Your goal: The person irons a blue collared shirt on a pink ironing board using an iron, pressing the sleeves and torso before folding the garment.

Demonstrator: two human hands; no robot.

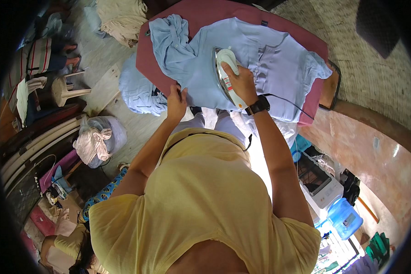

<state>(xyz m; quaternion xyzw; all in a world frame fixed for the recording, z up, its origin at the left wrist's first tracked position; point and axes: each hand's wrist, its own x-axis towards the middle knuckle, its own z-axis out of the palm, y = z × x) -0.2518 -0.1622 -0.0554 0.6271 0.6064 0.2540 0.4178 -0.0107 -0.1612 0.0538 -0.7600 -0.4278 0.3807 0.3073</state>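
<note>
A light blue shirt (pixel 201 84) lies spread over a dark red padded ironing board (pixel 315 50), one part bunched up at the far left. My right hand (pixel 242 82) is closed around the handle of a white iron (pixel 237 99), whose soleplate rests on the shirt's middle. From the iron a dark cord runs off to the right across the fabric. My left hand (pixel 176 102) is at the board's near left edge, fingers curled on the shirt's edge there. More light blue cloth (pixel 139 89) hangs or lies beside the board on the left.
A beige cloth heap (pixel 121 18) lies at the far left, with a small plastic stool (pixel 66 90) nearer. Left of me is a plastic bag with clothes (pixel 100 139). Another person (pixel 71 242) is at the lower left. A blue water jug (pixel 345 218) stands at the lower right.
</note>
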